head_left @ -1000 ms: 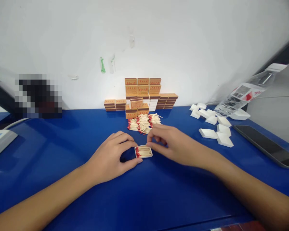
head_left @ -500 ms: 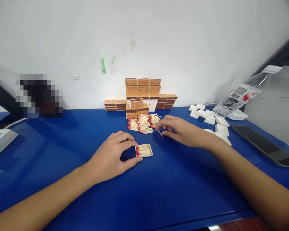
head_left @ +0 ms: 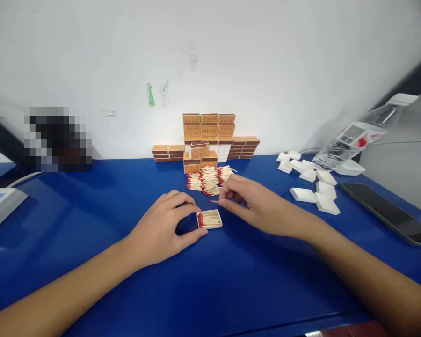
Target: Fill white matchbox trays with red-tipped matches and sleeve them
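A small white matchbox tray (head_left: 214,227) lies on the blue table, filled with red-headed matches (head_left: 210,218), heads to the left. My left hand (head_left: 168,227) grips its left end between thumb and index finger. Just above and right of the tray, my right hand (head_left: 247,201) pinches a single match (head_left: 214,201), its red head pointing left. Behind it rests a loose pile of matches (head_left: 206,180), partly covered by the right hand's fingers.
Orange matchboxes (head_left: 209,131) are stacked against the wall, some in low rows. White foam-like pieces (head_left: 326,189), a leaning plastic bottle (head_left: 363,133) and a dark phone (head_left: 389,213) sit at right. A white power strip (head_left: 3,206) is at far left.
My right hand has moved left and toward the tray, its fingers now closed in a pinch. The match in it has turned from slanting downward to nearly level. My left hand stays put.
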`<move>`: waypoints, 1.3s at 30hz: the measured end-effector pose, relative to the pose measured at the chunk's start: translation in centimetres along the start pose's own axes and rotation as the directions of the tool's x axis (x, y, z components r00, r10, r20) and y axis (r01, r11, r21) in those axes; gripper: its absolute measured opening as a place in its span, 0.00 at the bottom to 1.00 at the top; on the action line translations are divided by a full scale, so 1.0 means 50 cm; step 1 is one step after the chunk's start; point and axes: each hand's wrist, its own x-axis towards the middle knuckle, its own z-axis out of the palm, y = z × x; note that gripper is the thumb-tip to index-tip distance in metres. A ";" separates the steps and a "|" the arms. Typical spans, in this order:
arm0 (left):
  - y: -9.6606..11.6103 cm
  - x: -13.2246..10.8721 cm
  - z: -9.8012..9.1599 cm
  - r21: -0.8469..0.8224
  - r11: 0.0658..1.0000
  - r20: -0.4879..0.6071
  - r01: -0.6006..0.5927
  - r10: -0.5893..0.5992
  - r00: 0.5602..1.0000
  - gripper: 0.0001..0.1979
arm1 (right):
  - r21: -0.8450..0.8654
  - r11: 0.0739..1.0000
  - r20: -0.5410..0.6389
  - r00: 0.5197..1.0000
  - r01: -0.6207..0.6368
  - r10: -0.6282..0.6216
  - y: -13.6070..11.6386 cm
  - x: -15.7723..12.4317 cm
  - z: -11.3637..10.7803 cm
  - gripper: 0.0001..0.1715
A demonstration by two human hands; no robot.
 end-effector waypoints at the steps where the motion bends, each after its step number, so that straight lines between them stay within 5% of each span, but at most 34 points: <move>1: 0.000 0.000 0.000 0.002 1.000 0.002 -0.001 0.001 1.000 0.14 | -0.001 1.000 0.000 1.000 0.001 -0.001 -0.013 0.001 0.011 0.06; 7: -0.003 0.005 0.002 0.009 1.000 0.010 -0.002 0.002 1.000 0.14 | -0.047 0.998 0.000 0.999 0.037 -0.037 -0.029 0.001 0.050 0.04; 39: 0.004 0.003 0.000 -0.024 0.999 0.031 -0.037 0.038 0.999 0.12 | -0.006 0.996 -0.001 0.996 0.094 -0.094 -0.036 0.000 0.048 0.02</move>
